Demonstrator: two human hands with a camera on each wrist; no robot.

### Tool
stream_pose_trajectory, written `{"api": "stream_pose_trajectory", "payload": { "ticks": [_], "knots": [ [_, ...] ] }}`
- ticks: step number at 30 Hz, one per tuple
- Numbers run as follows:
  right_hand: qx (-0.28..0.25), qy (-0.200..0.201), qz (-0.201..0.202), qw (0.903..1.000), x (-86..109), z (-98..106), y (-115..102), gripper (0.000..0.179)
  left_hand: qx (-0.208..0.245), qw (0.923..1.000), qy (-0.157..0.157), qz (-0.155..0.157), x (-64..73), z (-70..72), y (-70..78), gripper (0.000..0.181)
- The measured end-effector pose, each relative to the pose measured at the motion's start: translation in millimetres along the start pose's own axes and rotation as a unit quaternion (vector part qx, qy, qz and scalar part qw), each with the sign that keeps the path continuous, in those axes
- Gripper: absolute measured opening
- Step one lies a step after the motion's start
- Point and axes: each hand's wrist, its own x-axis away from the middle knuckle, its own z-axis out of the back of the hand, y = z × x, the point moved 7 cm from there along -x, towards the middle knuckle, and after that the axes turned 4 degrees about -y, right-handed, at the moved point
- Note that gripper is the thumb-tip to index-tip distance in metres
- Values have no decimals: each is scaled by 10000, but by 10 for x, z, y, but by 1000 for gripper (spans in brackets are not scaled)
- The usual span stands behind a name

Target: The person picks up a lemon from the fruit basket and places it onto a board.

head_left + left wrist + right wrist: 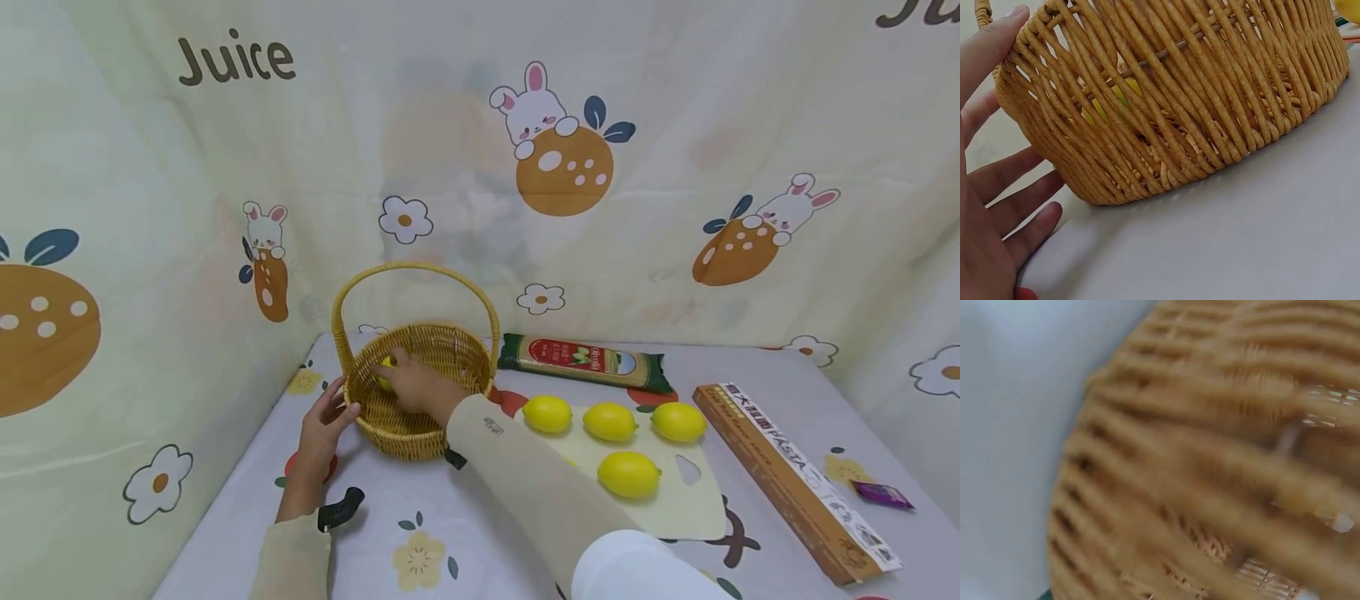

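Note:
A wicker basket (408, 433) with a tall arched handle stands on the table's left part. My left hand (324, 421) rests against the outside of its left wall. In the left wrist view, the thumb (997, 37) lies along the rim and the other fingers are spread, fairly straight, beside the weave. Inside the basket, my right hand (420, 385) holds a yellow lemon (386, 377) near the left inner wall. Bits of yellow (1110, 100) show through the weave. In the right wrist view, the blurred basket wall (1147, 475) hides the hand.
Several lemons (628, 475) sit on a pale cutting board (675, 521), one mostly hidden by my right sleeve. Behind lies a green-ended pasta packet (585, 362). On the right are a long pasta box (795, 483) and a small purple packet (885, 495).

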Motion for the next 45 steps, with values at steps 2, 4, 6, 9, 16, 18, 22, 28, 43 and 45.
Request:
{"api": "stream_pose_trajectory", "payload": {
  "ticks": [2, 4, 6, 9, 16, 18, 22, 28, 43, 45],
  "knots": [
    [-189, -42, -174, 9997, -7, -32, 64, 76, -3, 10000, 12, 0, 2, 0, -9, 64],
    [-293, -55, -318, 9990, -18, -62, 125, 75, -25, 10000, -9, -19, 2, -3, -9, 64],
    [-312, -27, -367, 9988, -26, -74, 164, 73, -25, 10000, -8, -11, 2, -4, -10, 63],
    [-203, 77, -284, 9994, -38, -63, 175, 66, -2, 10000, -31, -1, -4, -1, -13, 63],
    [477, 384, -178, 9980, -50, 32, 149, 50, 60, 9999, -102, 79, -28, 0, -30, 65],
    [711, 408, -190, 9964, -55, 49, 145, 50, 62, 9999, -92, 80, -29, -5, -21, 65],
    [698, 190, -227, 9971, -52, 25, 141, 54, 90, 9999, -75, 61, -24, -10, -8, 63],
    [443, 136, -175, 9988, -26, 3, 138, 58, 92, 9999, -82, 64, -24, -8, -24, 64],
    [810, 400, 357, 9953, 262, 215, 117, 62, -56, 10000, -68, -14, -3, -5, -12, 66],
    [766, 427, 431, 9952, 323, 223, 112, 62, -59, 10000, -73, -12, -2, -8, -20, 66]
  ]
}}
